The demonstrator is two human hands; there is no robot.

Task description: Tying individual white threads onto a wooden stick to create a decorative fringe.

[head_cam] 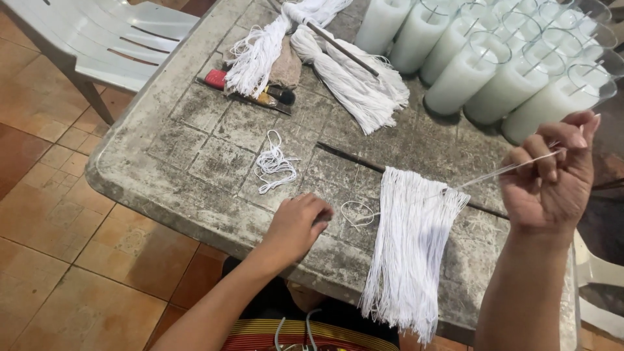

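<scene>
String (504, 171), single white strand, pinched btwn fingers of right hand (552, 179) at right of frame; it runs down-left to the flat bundle of cut white strings (411, 250) draped over table (195, 149) edge, lower centre. Left hand (298, 224) rests on table w/ fingers curled closed, just beside a small string loop (357, 213). Loose string tangle (274, 164) mid-frame. Upper right: clear glass jars (513, 65), each filled w/ white wax & a wick. Thick string hanks (354, 78) upper centre.

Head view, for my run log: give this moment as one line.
right hand: pinching one white string | left hand: resting on table | string bundle: draped over table edge
</scene>
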